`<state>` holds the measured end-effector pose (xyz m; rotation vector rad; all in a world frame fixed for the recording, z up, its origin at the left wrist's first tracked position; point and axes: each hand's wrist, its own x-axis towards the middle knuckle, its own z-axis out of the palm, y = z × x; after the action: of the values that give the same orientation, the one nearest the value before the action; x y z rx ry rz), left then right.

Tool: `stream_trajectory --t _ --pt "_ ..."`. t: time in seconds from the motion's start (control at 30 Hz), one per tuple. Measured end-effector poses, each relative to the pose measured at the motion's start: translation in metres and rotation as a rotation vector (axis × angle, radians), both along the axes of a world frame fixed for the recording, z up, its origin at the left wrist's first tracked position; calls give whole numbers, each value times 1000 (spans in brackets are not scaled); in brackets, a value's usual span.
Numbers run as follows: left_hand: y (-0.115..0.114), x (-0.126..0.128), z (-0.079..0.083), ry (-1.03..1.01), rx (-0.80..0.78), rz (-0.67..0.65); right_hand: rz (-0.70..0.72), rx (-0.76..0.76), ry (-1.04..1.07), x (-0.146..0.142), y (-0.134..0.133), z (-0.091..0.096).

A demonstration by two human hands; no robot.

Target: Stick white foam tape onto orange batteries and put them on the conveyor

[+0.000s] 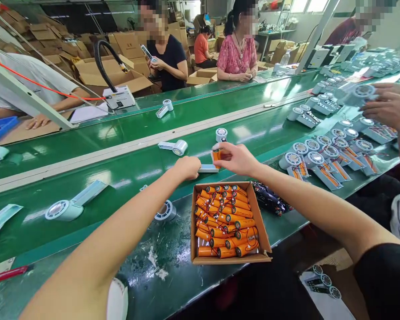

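Note:
My left hand (187, 167) is closed on a pale blue fan housing (208, 168) lying at the near edge of the green conveyor belt (126, 169). My right hand (236, 158) pinches an orange battery cell (216, 155) just above that housing. Right below my hands sits an open cardboard box (264, 242) packed with several orange battery cells with red wires (225, 220). Another fan housing (166, 210) lies left of the box, partly behind my left forearm.
More fan housings ride the belt at left (64, 209) and centre (180, 147). Rows of housings with batteries fitted (320, 155) lie at right, where another person's hands (388, 109) work. People sit across the belt among cardboard boxes. A black bag (270, 200) lies beside the box.

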<state>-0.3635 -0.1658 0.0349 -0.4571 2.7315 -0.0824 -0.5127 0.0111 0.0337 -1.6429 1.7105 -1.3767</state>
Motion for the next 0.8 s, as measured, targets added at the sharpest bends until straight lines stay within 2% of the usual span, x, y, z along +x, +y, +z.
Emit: stream_trajectory --t 0.07,0.17,0.3,0.43,0.5,0.63,0.8 --pt "2 -7 0 24 -4 57 40 69 95 -10 -25 -13" --pt "0 -11 1 54 41 84 59 116 176 -19 -42 -29" --pt "-8 -5 6 98 170 92 70 120 193 -18 -39 -40" --pt "-12 2 12 170 309 100 1 -17 44 -9 -29 -39" --pt "-12 2 12 210 326 117 5 10 185 -6 -24 -36" --pt "-9 -4 6 274 307 152 -13 283 724 -4 -19 -27" --pt "-4 -14 -6 329 275 207 31 430 890 5 -25 -12"
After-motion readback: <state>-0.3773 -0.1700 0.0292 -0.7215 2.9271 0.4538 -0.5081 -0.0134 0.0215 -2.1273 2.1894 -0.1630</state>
